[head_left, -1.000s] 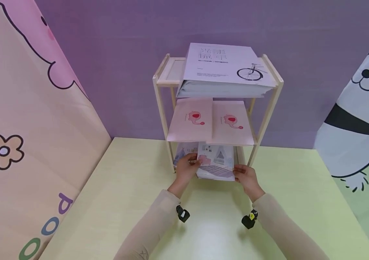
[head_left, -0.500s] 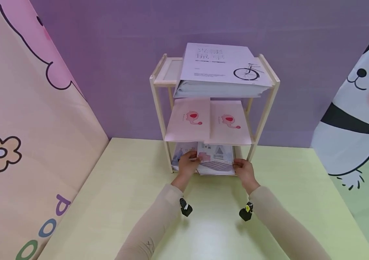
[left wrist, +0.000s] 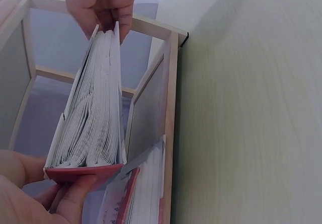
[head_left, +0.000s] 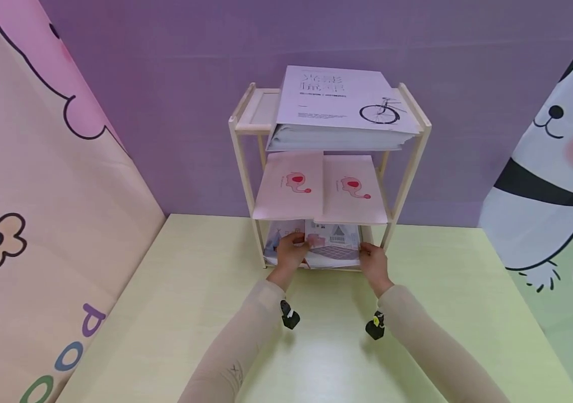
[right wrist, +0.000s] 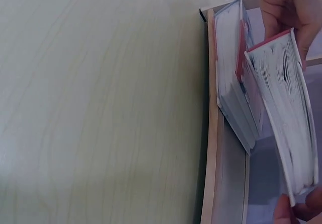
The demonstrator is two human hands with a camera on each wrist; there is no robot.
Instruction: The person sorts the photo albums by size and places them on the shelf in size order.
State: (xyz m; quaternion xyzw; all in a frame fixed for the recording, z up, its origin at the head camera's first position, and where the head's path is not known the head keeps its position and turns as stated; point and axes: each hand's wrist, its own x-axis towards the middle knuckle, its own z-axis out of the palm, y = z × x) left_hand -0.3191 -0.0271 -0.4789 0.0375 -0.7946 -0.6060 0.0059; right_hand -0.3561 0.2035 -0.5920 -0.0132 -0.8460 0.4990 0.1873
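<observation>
A thick photo album [head_left: 335, 254] with a pale printed cover and red spine is partly inside the rack's bottom tier. My left hand [head_left: 291, 254] grips its left, spine side, thumb on top in the head view. The opposite side is pinched by my right hand [head_left: 374, 264]. In the left wrist view the album's page edges [left wrist: 95, 113] face the camera, held between both hands. Beside it, a similar album [right wrist: 231, 58] lies on the same tier, partly hidden by my left hand in the head view.
The wooden three-tier rack [head_left: 247, 173] stands against the purple wall on a pale table [head_left: 205, 268]. Two pink elephant-print albums [head_left: 293, 190] occupy its middle tier, overhanging the bottom one. A big white album [head_left: 341, 101] with a bicycle picture lies on top.
The held album has slid farther into the bottom tier, away from me, both hands moving along with it. The head view has shifted slightly.
</observation>
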